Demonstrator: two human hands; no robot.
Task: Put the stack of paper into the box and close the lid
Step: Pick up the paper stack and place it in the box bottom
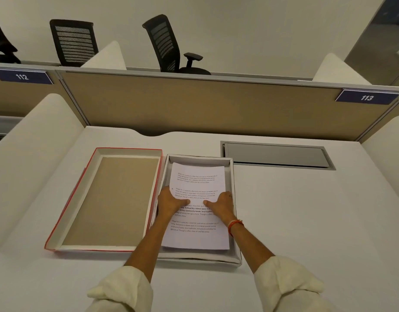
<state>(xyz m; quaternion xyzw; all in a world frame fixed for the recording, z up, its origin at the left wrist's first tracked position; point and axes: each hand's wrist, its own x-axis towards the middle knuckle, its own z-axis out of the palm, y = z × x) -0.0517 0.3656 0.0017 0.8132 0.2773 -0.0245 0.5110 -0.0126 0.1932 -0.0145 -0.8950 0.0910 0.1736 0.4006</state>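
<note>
Both hands, left hand (171, 202) and right hand (221, 204), grasping white printed paper stack (197, 235) inside shallow grey box (235, 258). Red-edged cardboard lid (108, 199) at 9 o'clock, long axis parallel, nearer left.

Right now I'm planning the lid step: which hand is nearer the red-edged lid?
Left. The left hand grips the paper's left edge, just beside the lid; the right hand holds the paper's far side.
</note>
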